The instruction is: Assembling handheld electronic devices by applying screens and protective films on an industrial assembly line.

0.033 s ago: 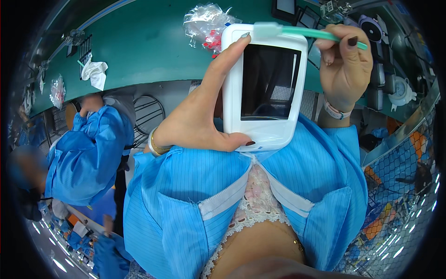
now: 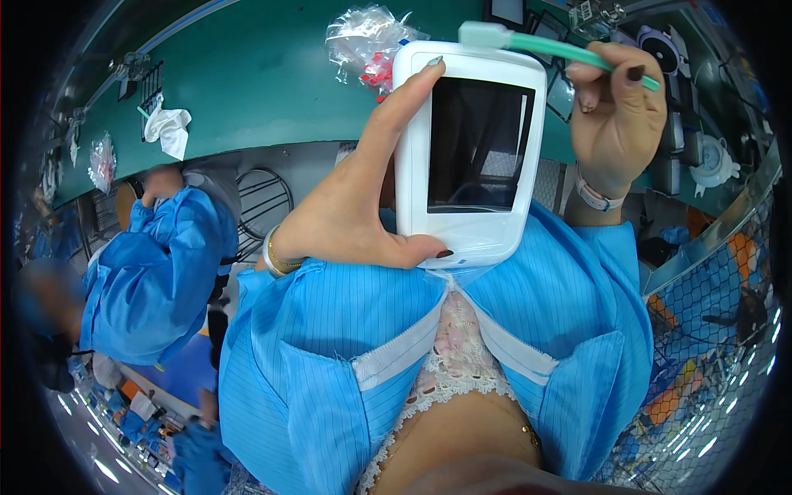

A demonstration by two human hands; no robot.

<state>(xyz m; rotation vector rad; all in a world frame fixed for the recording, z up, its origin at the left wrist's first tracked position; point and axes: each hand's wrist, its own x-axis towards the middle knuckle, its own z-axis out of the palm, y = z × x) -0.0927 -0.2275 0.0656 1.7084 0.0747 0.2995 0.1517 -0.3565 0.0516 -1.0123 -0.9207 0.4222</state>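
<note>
My left hand [image 2: 355, 198] grips a white handheld device [image 2: 470, 235] by its left side, thumb at the lower edge and a finger at the top left corner. The device has a dark, glossy screen [image 2: 477, 148] with reflections on it. Between the fingers of my right hand [image 2: 619, 115] is a cleaning swab [image 2: 561, 48] with a green stick and a broad whitish head. That head is over the far top edge of the device; whether it touches cannot be told.
A clear plastic bag with small red pieces [image 2: 375, 62] lies on the green table [image 2: 256, 91] behind the device. Farther left are a crumpled white cloth [image 2: 169, 130] and another plastic bag [image 2: 102, 163]. Dark framed panels and a white round device [image 2: 714, 163] stand at right. A co-worker in blue [image 2: 157, 272] sits at left.
My right hand has shifted slightly to the right, and the swab's head has risen a little toward the far edge of the device. The left hand and device stay in place.
</note>
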